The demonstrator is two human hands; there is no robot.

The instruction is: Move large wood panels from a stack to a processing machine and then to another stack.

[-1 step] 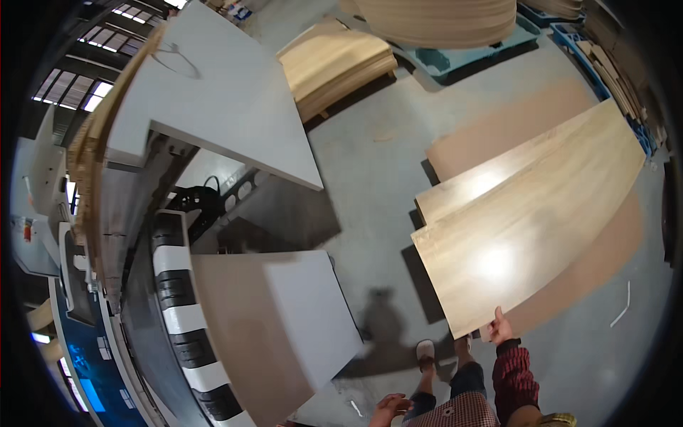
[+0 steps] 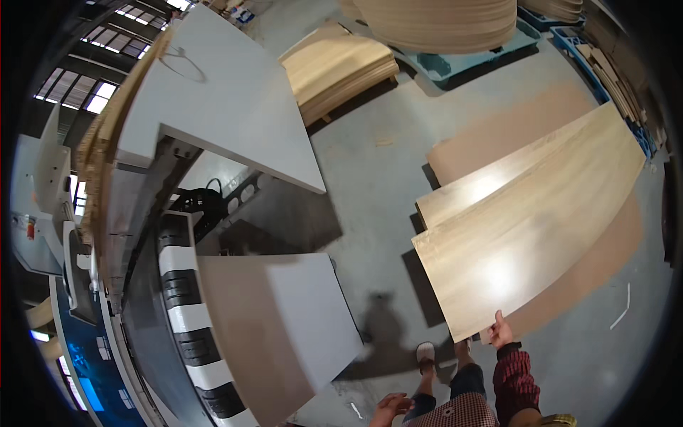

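A large wood-grain panel point(image 2: 541, 220) with a curved edge lies at the right, glossy under the light. It rests partly over another wood-grain panel point(image 2: 473, 186). At its near corner, my right hand point(image 2: 500, 331) pinches the edge, thumb on top and the other fingers mostly hidden. My left hand point(image 2: 390, 410) hangs low near the bottom edge, beside my checked apron point(image 2: 455, 414). Its fingers are loosely bent and apart, with nothing visible in them.
A machine with a black-and-white striped edge point(image 2: 183, 288) and a pale board point(image 2: 299, 320) stands at left. Beyond it is a grey tabletop point(image 2: 235, 92). Stacked wood panels point(image 2: 338, 75) and a teal pallet point(image 2: 455, 71) are at the back. Brown sheets point(image 2: 512, 132) lie under the panels.
The view has shifted very slightly, so the machine at left appears a little further right. My hands and the panel keep almost the same places.
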